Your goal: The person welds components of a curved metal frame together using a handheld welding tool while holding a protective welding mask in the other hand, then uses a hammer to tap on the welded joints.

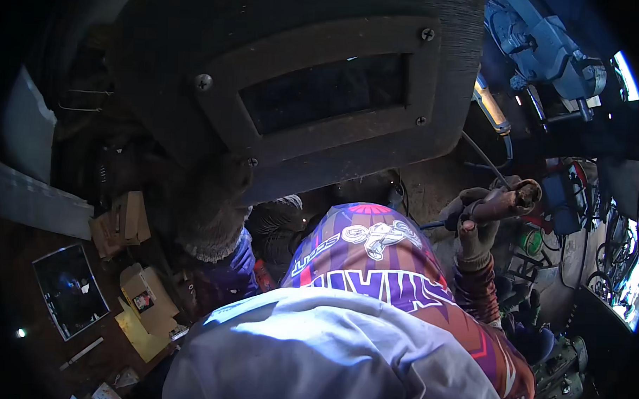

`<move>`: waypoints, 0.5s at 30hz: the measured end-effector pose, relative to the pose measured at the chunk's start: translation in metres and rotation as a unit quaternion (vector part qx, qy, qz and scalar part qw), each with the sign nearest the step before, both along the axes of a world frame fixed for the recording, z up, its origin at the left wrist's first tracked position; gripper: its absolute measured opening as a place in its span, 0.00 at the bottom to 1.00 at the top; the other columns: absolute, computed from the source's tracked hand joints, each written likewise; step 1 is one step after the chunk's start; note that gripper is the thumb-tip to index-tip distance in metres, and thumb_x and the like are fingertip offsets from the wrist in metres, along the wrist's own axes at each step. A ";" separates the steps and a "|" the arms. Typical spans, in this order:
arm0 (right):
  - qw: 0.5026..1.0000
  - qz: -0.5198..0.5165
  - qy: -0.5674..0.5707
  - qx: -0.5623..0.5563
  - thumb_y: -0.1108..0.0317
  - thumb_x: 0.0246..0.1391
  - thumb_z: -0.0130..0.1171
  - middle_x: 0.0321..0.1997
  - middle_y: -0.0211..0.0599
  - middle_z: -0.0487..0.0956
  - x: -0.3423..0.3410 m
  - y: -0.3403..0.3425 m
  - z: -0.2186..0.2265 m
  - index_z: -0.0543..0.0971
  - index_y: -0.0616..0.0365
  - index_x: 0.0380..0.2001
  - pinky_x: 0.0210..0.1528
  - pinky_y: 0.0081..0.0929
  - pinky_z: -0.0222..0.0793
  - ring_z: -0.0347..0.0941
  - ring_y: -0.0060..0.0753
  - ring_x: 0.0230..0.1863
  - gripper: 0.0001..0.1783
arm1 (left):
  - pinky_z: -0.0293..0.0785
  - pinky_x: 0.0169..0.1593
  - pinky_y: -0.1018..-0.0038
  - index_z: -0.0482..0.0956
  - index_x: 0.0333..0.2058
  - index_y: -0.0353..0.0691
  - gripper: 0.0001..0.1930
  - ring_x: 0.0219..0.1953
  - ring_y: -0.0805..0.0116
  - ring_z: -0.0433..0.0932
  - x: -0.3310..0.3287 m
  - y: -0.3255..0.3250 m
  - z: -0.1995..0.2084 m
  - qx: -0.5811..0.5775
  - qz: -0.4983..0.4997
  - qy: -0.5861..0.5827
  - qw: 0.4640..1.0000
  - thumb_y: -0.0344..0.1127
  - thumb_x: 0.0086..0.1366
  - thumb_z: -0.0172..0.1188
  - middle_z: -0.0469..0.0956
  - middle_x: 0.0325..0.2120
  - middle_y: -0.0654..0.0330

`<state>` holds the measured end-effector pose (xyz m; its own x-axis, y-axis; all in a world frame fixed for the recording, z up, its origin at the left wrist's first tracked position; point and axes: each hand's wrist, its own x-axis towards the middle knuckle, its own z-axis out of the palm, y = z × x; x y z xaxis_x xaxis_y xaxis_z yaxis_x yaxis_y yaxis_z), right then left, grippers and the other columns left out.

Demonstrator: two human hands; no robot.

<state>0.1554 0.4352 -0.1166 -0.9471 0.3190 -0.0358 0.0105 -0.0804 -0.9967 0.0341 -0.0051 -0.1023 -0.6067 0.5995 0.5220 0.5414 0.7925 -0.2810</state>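
Though dark, visibly scuffed welding shield [320, 94]

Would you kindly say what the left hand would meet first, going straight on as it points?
Likely the dark welding mask, which the left hand seems to touch; depth is unclear.

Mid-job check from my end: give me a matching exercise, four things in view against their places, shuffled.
Things:
1. welding mask
2. rod holder
3. yellow-bodied tool
4. dark glossy panel

Places:
A. lower left of the view
B. in the gloved right hand
C. large across the upper middle
D. upper right of the view

Pairs: 1-C; 2-B; 3-D; 4-A
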 end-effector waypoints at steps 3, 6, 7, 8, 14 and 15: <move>0.999 0.003 0.005 -0.046 0.39 0.39 0.70 0.27 0.33 0.74 -0.004 -0.005 0.005 0.67 0.66 0.46 0.29 0.23 0.68 0.70 0.23 0.27 0.44 | 0.73 0.55 0.72 0.72 0.52 0.40 0.20 0.51 0.68 0.74 0.007 0.004 0.002 0.391 0.127 -0.345 0.844 0.43 0.66 0.55 0.74 0.50 0.59; 0.999 0.001 0.013 -0.049 0.40 0.39 0.71 0.26 0.33 0.74 -0.002 -0.007 0.007 0.67 0.64 0.46 0.29 0.21 0.67 0.72 0.24 0.28 0.43 | 0.74 0.54 0.69 0.68 0.55 0.38 0.28 0.47 0.66 0.77 -0.001 0.032 0.043 0.122 0.074 -0.166 0.976 0.41 0.58 0.64 0.75 0.48 0.58; 0.999 -0.005 0.021 -0.034 0.41 0.39 0.71 0.26 0.33 0.74 -0.001 -0.006 0.002 0.67 0.63 0.46 0.28 0.21 0.68 0.72 0.25 0.28 0.43 | 0.74 0.54 0.69 0.66 0.56 0.37 0.32 0.45 0.65 0.78 -0.003 0.044 0.064 0.016 0.038 -0.051 0.998 0.40 0.55 0.67 0.75 0.47 0.57; 0.999 -0.009 0.014 -0.043 0.41 0.38 0.72 0.26 0.33 0.74 -0.003 -0.008 0.006 0.67 0.63 0.46 0.28 0.22 0.68 0.72 0.25 0.27 0.43 | 0.75 0.53 0.69 0.64 0.56 0.36 0.35 0.44 0.65 0.79 -0.001 0.045 0.069 0.091 0.074 -0.104 0.988 0.42 0.52 0.68 0.76 0.46 0.56; 0.999 0.007 0.007 -0.035 0.38 0.38 0.70 0.29 0.36 0.75 -0.002 -0.006 0.005 0.67 0.64 0.46 0.29 0.22 0.70 0.73 0.27 0.27 0.44 | 0.76 0.52 0.67 0.63 0.56 0.34 0.39 0.43 0.65 0.80 0.002 0.060 0.079 0.334 0.149 -0.253 0.896 0.40 0.48 0.71 0.77 0.44 0.53; 0.999 0.006 0.007 -0.035 0.38 0.38 0.70 0.29 0.36 0.75 -0.001 -0.005 0.003 0.67 0.64 0.46 0.29 0.22 0.70 0.73 0.27 0.27 0.44 | 0.75 0.53 0.66 0.63 0.56 0.34 0.39 0.43 0.64 0.80 0.001 0.059 0.078 0.353 0.146 -0.264 0.886 0.40 0.47 0.71 0.76 0.44 0.53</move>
